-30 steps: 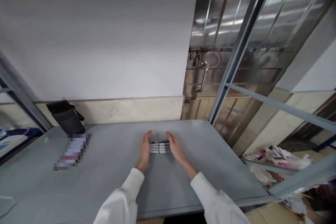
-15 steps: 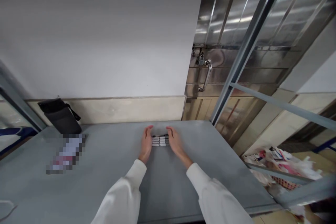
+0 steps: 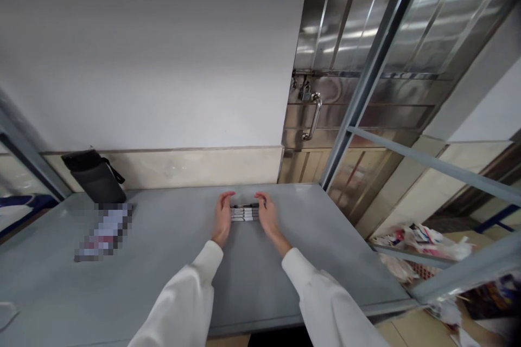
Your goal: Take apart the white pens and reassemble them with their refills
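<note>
Several white pens (image 3: 245, 214) with dark parts lie side by side, crosswise in front of me, low over the table or on it. My left hand (image 3: 222, 219) is at their left end and my right hand (image 3: 267, 216) at their right end. Both hands face inward with curved fingers and hold the row between them. The ends of the pens are hidden by the hands. A darker pen-like piece shows along the far side of the row.
The grey tabletop (image 3: 171, 249) meets a wall at the back. At left stand a black bottle (image 3: 95, 176) with a strap and a pixelated flat item (image 3: 105, 232). A metal post (image 3: 358, 97) rises at right. Plastic bags (image 3: 431, 244) lie beyond it, near a padlocked metal door (image 3: 325, 114).
The view has shifted slightly, so the scene sits a little further left. Both hands stay around the row of pens, with hardly any change in their hold.
</note>
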The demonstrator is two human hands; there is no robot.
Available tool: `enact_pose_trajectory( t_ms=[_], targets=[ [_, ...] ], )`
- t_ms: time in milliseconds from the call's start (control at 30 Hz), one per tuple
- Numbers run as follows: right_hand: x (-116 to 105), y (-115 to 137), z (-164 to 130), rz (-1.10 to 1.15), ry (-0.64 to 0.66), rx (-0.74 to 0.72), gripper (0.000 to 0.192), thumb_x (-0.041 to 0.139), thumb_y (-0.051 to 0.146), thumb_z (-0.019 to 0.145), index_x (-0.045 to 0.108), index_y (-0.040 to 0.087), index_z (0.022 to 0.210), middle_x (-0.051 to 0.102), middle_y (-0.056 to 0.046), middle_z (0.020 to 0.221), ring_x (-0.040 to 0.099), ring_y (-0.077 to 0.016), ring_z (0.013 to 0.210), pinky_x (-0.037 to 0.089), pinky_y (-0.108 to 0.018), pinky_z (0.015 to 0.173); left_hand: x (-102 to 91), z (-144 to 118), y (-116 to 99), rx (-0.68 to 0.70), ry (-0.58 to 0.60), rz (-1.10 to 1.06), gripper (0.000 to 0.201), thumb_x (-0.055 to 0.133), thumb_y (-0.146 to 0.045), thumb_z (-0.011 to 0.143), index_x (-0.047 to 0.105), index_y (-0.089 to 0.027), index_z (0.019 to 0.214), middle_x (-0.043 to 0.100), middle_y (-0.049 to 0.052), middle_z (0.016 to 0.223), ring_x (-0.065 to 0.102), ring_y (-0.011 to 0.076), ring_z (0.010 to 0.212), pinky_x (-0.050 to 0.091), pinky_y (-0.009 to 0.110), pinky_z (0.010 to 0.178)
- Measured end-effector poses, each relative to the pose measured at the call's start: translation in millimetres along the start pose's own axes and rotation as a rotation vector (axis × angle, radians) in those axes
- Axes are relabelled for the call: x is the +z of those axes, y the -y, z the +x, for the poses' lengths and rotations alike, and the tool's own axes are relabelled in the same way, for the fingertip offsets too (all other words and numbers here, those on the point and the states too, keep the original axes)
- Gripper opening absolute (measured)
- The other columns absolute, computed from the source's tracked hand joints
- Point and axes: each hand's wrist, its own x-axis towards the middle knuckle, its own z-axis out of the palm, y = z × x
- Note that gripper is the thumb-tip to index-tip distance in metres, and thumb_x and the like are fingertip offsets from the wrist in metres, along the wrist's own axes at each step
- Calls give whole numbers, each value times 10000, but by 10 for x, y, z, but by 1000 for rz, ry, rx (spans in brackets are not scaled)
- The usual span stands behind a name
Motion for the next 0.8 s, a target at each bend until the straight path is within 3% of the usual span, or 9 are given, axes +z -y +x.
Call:
enact_pose_trajectory(
  t_ms=[233, 500, 633, 800],
  targets=[
    [-54, 2, -31, 23, -59, -34, 323, 347, 295, 892, 599, 193, 1066, 704, -72, 1045, 623, -206, 1021, 422, -336, 960, -89, -22, 34, 57, 38, 9, 286, 426, -346, 896, 629, -179, 1007, 680, 88, 1117, 598, 226, 1096, 413, 371, 1017],
    [-432, -85, -82, -216, -58, -17, 329, 332, 251, 903, 613, 182, 1060, 703, -65, 952, 632, -201, 916, 446, -312, 838, -416, -3, 76, 94, 36, 148, 242, 406, -219, 855, 607, -175, 982, 683, 82, 1045, 619, 194, 992, 447, 330, 924],
    [-602, -80, -120, -318, 11, 12, 296, 359, 269, 915, 642, 197, 965, 687, -37, 810, 621, -191, 754, 423, -280, 702, -600, -78, 37, 94, 39, 253, 180, 417, -237, 845, 587, -184, 873, 662, 42, 875, 601, 180, 841, 448, 289, 801],
    [-729, -41, -270, -456, 63, 2, 283, 378, 276, 948, 650, 200, 923, 686, -37, 782, 602, -179, 720, 361, -258, 639, -704, -251, 4, 108, 98, 392, 217, 418, -305, 868, 526, -196, 715, 537, -28, 627, 495, 146, 632, 363, 242, 624]
  ],
)
